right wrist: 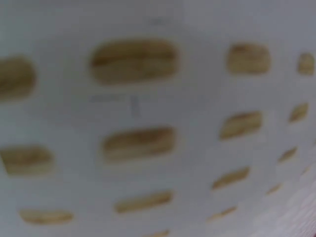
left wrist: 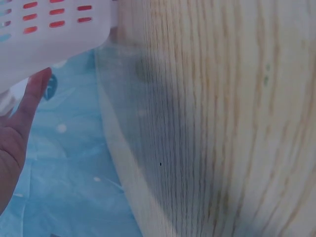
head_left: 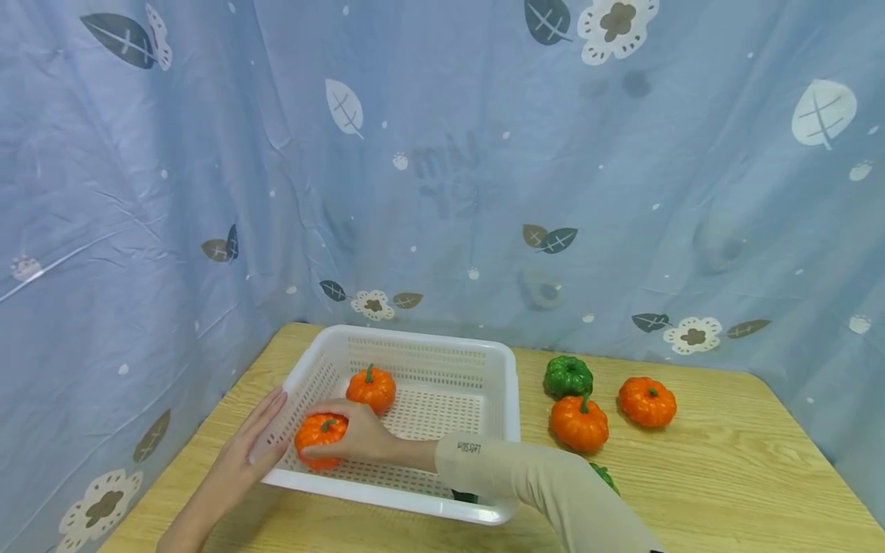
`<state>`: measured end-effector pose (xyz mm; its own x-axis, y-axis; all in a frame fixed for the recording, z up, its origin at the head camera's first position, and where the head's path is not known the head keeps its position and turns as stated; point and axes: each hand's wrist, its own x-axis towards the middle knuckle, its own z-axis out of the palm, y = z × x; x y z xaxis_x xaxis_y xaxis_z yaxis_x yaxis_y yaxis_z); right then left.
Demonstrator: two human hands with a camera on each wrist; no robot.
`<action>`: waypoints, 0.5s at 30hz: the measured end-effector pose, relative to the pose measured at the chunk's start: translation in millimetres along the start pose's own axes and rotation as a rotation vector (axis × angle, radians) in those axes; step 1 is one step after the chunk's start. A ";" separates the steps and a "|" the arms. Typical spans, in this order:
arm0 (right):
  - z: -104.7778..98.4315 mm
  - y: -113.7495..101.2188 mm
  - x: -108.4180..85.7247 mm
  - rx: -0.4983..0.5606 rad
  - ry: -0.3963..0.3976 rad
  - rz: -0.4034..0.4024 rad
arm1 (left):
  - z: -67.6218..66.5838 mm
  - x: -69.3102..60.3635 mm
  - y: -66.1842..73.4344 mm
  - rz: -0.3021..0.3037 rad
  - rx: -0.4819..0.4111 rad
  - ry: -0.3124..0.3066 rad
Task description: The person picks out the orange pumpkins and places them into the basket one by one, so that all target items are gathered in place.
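My right hand [head_left: 362,436] reaches into the white plastic basket [head_left: 387,501] and grips an orange mini pumpkin [head_left: 325,436] with a green stem at the basket's left end. Thumb and fingers lie on opposite sides of it. Just behind, a second orange pumpkin [head_left: 371,389] sits on the basket floor. At the basket's left side, my left hand [head_left: 245,445] rests against the wall with its fingers fairly straight. The left wrist view shows part of this hand [left wrist: 17,133] beside the basket's slotted wall [left wrist: 59,42]. Only slotted white plastic [right wrist: 197,103] fills the right wrist view.
Right of the basket on the wooden table [head_left: 726,461] lie a green pumpkin [head_left: 568,376] and two orange pumpkins, one nearer [head_left: 579,424] and one farther right [head_left: 648,402]. Another green one [head_left: 605,477] is partly behind the right sleeve. A blue patterned curtain [head_left: 442,169] hangs behind.
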<state>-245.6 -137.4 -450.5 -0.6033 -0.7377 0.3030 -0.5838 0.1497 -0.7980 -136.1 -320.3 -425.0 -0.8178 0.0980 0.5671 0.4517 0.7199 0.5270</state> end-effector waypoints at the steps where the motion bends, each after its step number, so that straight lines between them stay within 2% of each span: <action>1: -0.3 0.9 -0.5 0.001 0.002 0.007 | 0.6 0.9 -0.3 0.003 0.000 -0.003; 3: -0.8 2.8 -1.1 0.012 0.007 0.021 | 1.5 2.2 -0.6 0.004 0.007 -0.007; 10: 1.8 6.6 -2.3 0.116 -0.031 0.078 | 0.2 -1.6 -1.5 -0.067 -0.002 -0.038; 15: 1.8 8.3 -2.0 0.143 -0.034 0.099 | -0.5 0.5 -2.9 -0.043 0.010 -0.040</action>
<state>-248.2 -135.9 -458.6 -0.6339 -0.7461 0.2037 -0.4376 0.1289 -0.8899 -137.7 -322.8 -426.0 -0.8502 0.0942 0.5180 0.4125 0.7306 0.5441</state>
